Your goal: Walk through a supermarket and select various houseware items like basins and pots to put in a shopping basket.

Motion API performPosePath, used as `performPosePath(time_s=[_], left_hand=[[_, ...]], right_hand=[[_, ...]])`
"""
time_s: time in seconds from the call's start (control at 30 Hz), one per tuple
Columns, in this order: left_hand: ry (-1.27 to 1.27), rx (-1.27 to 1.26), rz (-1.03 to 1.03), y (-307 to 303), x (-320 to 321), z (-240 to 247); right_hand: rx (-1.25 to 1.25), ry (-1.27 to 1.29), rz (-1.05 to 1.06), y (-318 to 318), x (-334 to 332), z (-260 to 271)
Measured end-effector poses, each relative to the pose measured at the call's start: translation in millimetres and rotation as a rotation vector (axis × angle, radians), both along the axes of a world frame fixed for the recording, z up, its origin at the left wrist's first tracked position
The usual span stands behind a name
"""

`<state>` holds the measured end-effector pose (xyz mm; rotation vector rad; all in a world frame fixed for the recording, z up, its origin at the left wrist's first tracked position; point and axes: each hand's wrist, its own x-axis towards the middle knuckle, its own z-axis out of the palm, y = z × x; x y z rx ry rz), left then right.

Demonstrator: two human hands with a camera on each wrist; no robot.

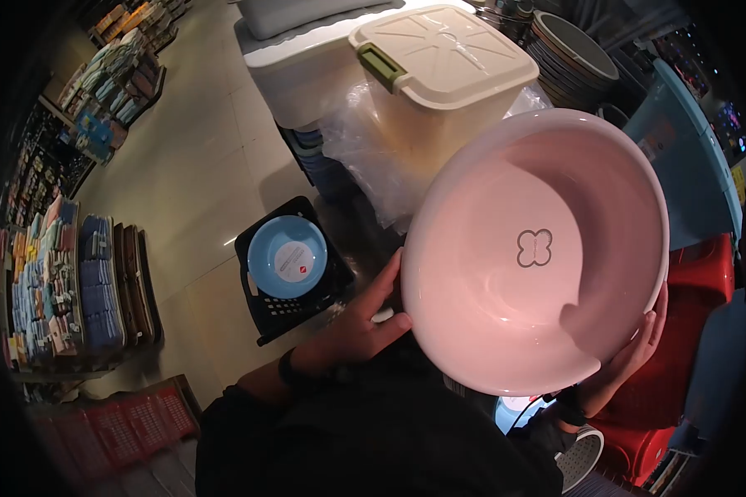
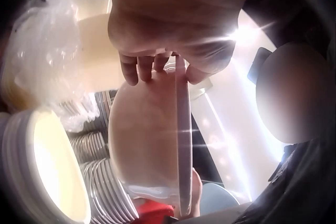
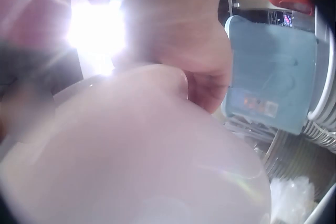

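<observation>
Pink basin (image 1: pixel 518 195) held up in front of my body, tilted, its inside facing the head camera. Left hand (image 1: pixel 365 319) pinches the rim, thumb on one side, fingers spread against the outer wall. Right hand (image 1: pixel 634 352) grips the opposite side by the notched part of the rim, fingers bent around the edge; its thumb I can't make out. Glare swamps part of the right wrist view, and the basin's underside is mostly hidden.

Markings: grey clover-like outline on the basin's floor, no words I can read. Blue basin (image 1: pixel 262 257) in a black basket (image 1: pixel 267 321) bears a round sticker (image 1: pixel 293 262) with a red mark, print too small. Blue bin (image 3: pixel 268 66) has a label, blurred. Lidded box (image 1: pixel 443 50) beyond, plastic wrap (image 1: pixel 360 157) beside it.
</observation>
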<state>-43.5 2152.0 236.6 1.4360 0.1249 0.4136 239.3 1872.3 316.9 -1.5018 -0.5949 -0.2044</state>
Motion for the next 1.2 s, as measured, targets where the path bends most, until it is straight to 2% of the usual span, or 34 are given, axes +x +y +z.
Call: performPosePath(time_s=[0.07, 0.13, 0.2, 0.23, 0.33, 0.4, 0.43, 0.53, 0.6, 0.73, 0.8, 0.9, 1.0, 1.13, 1.2], left_hand=[[-0.005, 0.067, 0.081, 8, -31, -4], [-0.108, -0.016, 0.162, 19, -65, -1], [-0.116, -0.030, 0.232, 33, -98, -7], [-0.151, -0.028, 0.291, 41, -116, -8], [-0.113, -0.044, 0.469, 62, -178, -23], [-0.099, -0.061, 0.612, 78, -218, -47], [-0.066, -0.057, 0.678, 86, -237, -63], [-0.006, -0.180, 0.848, 104, -279, -88], [0.028, -0.223, 0.876, 114, -300, -109], [0.085, -0.292, 0.945, 136, -318, -163], [0.116, -0.344, 0.967, 146, -320, -185], [0.198, -0.414, 0.991, 164, -316, -230], [0.312, -0.467, 0.980, 184, -310, -272], [0.522, -0.594, 0.980, 202, -293, -321], [0.518, -0.705, 0.989, 205, -281, -341]], right_hand=[[0.025, -0.034, 0.007, 28, -31, 13], [0.036, -0.068, 0.003, 59, -61, 19], [0.135, -0.057, 0.159, 88, -91, 21], [0.081, -0.088, 0.111, 111, -119, 22], [0.007, -0.064, 0.333, 156, -159, 7], [0.017, -0.014, 0.560, 191, -179, -20], [0.005, -0.017, 0.577, 210, -191, -29], [-0.298, 0.090, 0.706, 267, -238, -57], [-0.391, 0.233, 0.774, 301, -254, -81], [-0.484, 0.281, 0.863, 356, -248, -161], [-0.529, 0.429, 0.928, 378, -244, -199], [-0.600, 0.472, 0.964, 409, -233, -256], [-0.701, 0.468, 0.898, 434, -216, -317], [-0.702, 0.573, 0.922, 467, -203, -378], [-0.835, 0.609, 0.864, 476, -197, -404]])
